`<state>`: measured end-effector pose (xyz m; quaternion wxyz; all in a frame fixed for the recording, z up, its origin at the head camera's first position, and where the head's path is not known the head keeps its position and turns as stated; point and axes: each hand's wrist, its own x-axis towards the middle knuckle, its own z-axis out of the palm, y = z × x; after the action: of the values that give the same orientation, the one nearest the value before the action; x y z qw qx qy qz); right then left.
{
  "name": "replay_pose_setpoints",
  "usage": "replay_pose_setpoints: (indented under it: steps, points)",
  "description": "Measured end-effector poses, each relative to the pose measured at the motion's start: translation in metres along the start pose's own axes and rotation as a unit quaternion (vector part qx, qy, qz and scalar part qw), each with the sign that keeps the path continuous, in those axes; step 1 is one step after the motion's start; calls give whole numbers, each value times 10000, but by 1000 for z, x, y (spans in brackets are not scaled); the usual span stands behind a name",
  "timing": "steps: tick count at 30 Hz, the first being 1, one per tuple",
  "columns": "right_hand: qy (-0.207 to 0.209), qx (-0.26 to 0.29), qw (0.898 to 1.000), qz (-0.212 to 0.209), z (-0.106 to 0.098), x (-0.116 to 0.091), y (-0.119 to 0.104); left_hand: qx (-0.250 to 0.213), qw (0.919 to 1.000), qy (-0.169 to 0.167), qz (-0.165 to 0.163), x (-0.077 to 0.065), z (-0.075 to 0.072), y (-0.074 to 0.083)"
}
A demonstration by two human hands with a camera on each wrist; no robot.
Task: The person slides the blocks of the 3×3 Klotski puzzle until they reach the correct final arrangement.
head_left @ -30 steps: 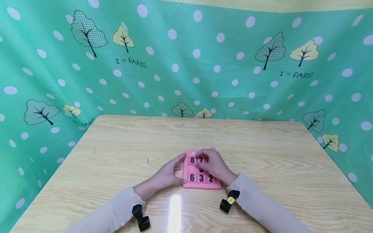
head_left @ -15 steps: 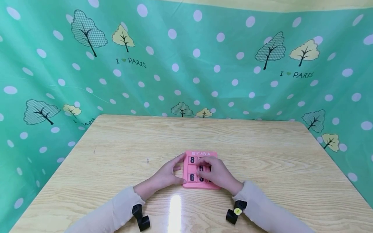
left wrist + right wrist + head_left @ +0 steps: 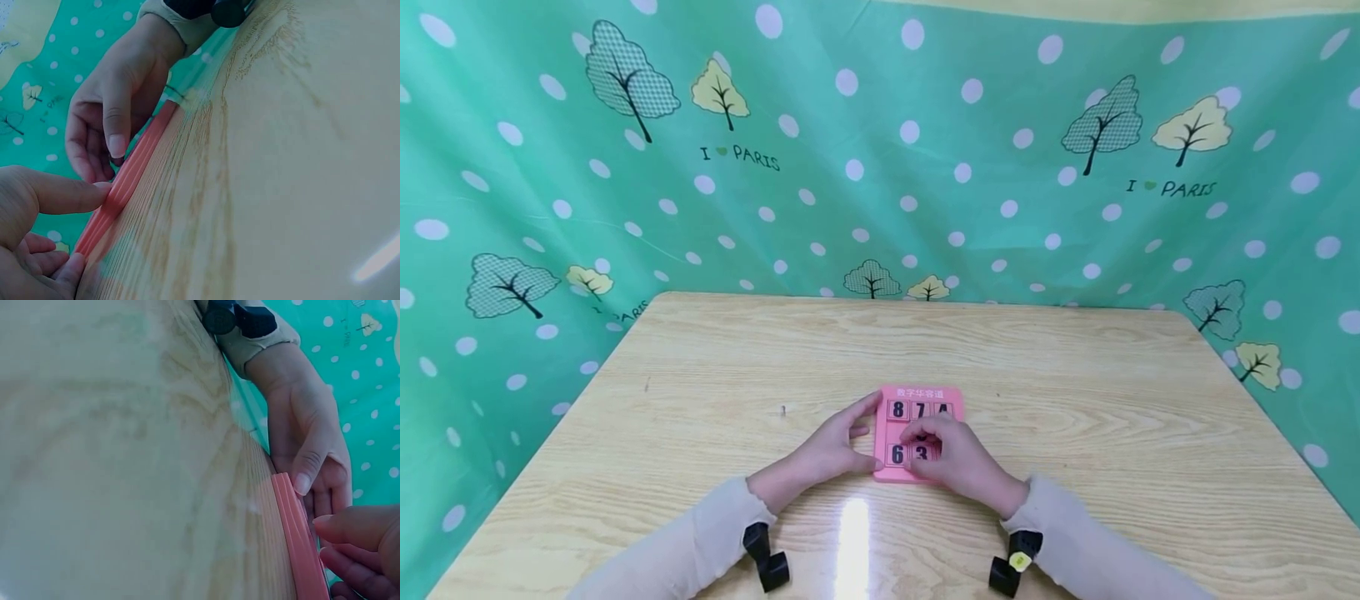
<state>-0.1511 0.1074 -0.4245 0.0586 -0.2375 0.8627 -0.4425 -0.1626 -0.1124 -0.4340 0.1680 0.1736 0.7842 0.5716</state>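
A pink sliding number puzzle (image 3: 881,429) lies flat on the table, its black-numbered tiles facing up. The 8, 7 and part of the 4 show in the top row; 6 and 3 show in the bottom row. My left hand (image 3: 831,446) holds the puzzle's left side, index finger near the top corner and thumb at the lower one. Over the middle and lower tiles is my right hand (image 3: 966,458), its thumb and index finger bent loosely and apart, fingertips right at the tiles. It hides the lower right tiles. Both wrist views show the puzzle's pink side edge (image 3: 128,178).
The wooden table (image 3: 700,367) reaches away on all sides of the puzzle. Behind it hangs a green dotted cloth (image 3: 820,200) with printed trees. Black cameras (image 3: 1015,562) are strapped at both wrists.
My right hand has moved down the puzzle from the top row, uncovering the 7 and part of the 4. The left hand keeps its place. The head view has shifted slightly.
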Motion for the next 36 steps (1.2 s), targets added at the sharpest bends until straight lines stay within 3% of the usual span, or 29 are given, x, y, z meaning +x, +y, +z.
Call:
replay_pose_setpoints:
  steps: [20, 36]
  points:
    - [112, -235, 9996, -64, 2, 2, 1, -134, 9999, -40, -58, 1, -1, 0]
    - [331, -281, 9991, -3, 0, 17, 4, -69, 9999, -9, -83, 1, 0, -2]
